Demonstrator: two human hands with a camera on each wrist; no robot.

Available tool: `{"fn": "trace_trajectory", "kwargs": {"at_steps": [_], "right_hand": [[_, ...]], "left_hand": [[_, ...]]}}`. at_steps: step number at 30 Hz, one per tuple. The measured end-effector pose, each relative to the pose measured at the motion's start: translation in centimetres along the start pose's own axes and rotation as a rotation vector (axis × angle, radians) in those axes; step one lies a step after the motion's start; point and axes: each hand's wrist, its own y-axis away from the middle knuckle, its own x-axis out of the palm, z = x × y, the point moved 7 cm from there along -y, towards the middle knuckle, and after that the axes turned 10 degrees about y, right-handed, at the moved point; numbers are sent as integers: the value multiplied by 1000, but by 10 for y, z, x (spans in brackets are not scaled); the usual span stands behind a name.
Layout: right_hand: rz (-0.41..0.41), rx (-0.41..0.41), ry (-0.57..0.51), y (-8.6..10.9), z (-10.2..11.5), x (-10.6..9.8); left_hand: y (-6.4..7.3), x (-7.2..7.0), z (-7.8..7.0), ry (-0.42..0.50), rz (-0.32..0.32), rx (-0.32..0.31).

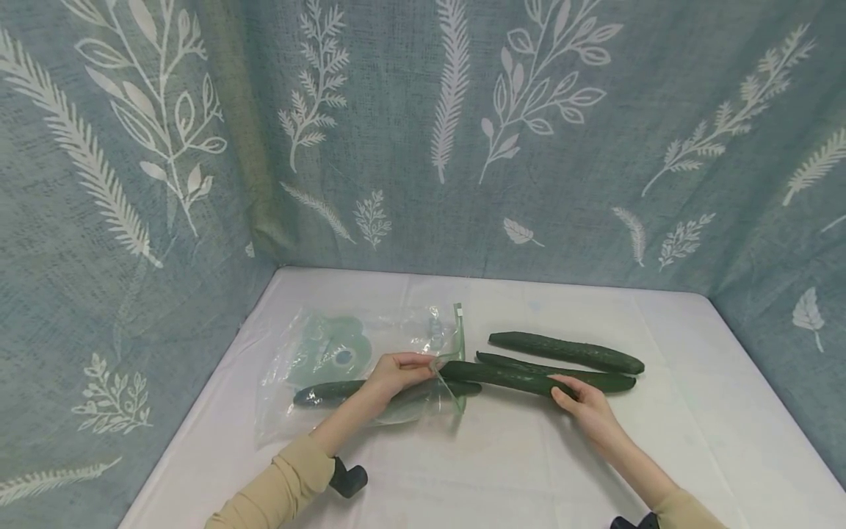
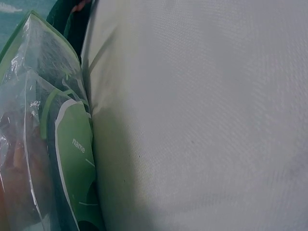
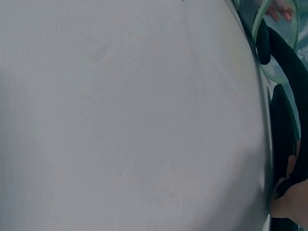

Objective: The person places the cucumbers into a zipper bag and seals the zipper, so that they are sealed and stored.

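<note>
My right hand (image 1: 591,411) grips a dark green cucumber (image 1: 499,376) near its right end. The cucumber's left end is at the mouth of a clear zip bag (image 1: 410,323) with a green print. At that mouth my left hand (image 1: 390,378) pinches the bag's edge. Another cucumber (image 1: 324,391) lies in the bag, partly hidden behind the left hand, its right tip poking out of the opening. In the right wrist view the held cucumber (image 3: 288,62) slants up towards the bag's green rim (image 3: 257,24). The left wrist view shows the bag's printed side (image 2: 77,159).
Two more cucumbers lie on the white table (image 1: 529,470) right of the bag: one at the back (image 1: 568,350), one (image 1: 611,381) just behind the held cucumber. A blue-green leaf-patterned curtain (image 1: 396,147) hangs around the table's back and sides.
</note>
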Motion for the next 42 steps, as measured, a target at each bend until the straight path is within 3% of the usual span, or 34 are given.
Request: {"fn": "trace_trajectory", "kwargs": {"at_steps": [17,22,31,42], "right_hand": [[20,-9,-67,-4,19,25],[-3,-26,-59,-8,26,31],[-69,-74,-54,-11,39,42],[-71,-102,-92,-19,43,59]], "left_hand": [[-2,3,2,36,22,13],[-1,3,1,67,19,1],[-1,-1,0,20,1,-6],[-1,-1,1,46,-22,-3]]}}
